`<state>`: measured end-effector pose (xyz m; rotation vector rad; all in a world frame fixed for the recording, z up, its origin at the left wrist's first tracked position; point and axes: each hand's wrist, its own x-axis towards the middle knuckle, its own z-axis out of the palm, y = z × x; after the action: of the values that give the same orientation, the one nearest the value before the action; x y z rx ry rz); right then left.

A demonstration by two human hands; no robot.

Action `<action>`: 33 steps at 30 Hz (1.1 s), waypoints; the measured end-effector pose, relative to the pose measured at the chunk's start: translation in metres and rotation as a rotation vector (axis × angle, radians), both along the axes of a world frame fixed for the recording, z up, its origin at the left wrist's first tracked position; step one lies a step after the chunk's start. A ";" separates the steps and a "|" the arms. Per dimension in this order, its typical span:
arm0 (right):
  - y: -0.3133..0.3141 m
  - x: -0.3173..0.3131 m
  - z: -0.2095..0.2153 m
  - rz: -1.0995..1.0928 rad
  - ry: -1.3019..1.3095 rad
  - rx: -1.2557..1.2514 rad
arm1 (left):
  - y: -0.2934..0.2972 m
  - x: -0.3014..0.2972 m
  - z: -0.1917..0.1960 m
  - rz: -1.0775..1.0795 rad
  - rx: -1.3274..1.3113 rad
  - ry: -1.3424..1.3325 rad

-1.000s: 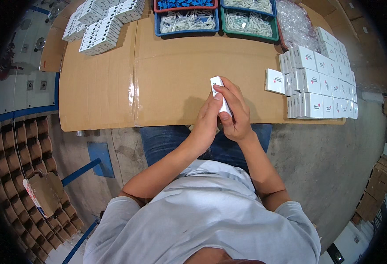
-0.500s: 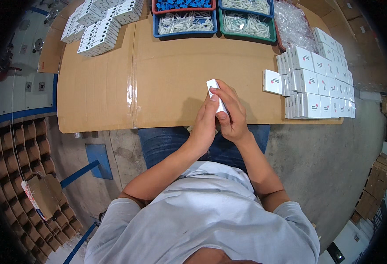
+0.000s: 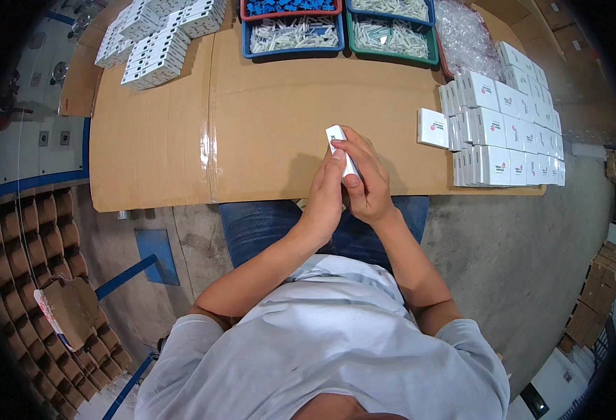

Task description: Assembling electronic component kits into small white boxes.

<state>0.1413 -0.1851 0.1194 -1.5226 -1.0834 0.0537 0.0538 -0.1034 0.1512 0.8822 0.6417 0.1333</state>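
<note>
A small white box (image 3: 336, 134) is tilted between my two hands, just above the near edge of the cardboard-covered table (image 3: 273, 126). My left hand (image 3: 325, 189) wraps its left side, thumb along the top. From the right, my right hand (image 3: 369, 178) closes round it with the fingers laid over its face. Part of the box is hidden under the fingers. To the right, one similar white box (image 3: 432, 128) lies beside a stacked block of white boxes (image 3: 491, 129).
Beyond my hands stand a blue tray (image 3: 294, 53) and a green tray (image 3: 392, 59) of small whitish parts, and a red tray (image 3: 290, 12) of blue pieces. Clear plastic bags (image 3: 466, 38) fill another tray. More white boxes with dark marks (image 3: 155, 59) are stacked at the far left.
Both hands keep the same grip on the white box. The whole view has shifted very slightly; nothing else visibly differs.
</note>
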 end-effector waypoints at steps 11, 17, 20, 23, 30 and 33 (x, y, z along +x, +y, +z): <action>-0.004 0.002 0.002 0.020 0.097 0.023 | -0.004 -0.004 -0.005 0.020 -0.092 -0.040; -0.007 0.008 0.023 0.065 0.140 -0.090 | 0.004 0.001 0.016 -0.015 -0.175 -0.004; -0.009 0.014 0.027 0.054 -0.011 -0.106 | 0.018 0.006 0.018 -0.015 -0.266 -0.001; -0.017 0.020 0.028 0.050 -0.091 -0.184 | 0.034 0.002 0.013 -0.077 -0.254 -0.077; -0.018 0.025 0.013 0.097 0.044 -0.134 | 0.031 0.000 0.009 -0.151 -0.035 0.016; -0.017 0.025 0.020 0.100 0.055 -0.142 | 0.029 -0.001 0.000 -0.076 0.081 -0.009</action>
<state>0.1661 -0.2019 0.1397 -1.5832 -1.1306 0.2451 0.0530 -0.0746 0.1513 0.9820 0.5969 0.0956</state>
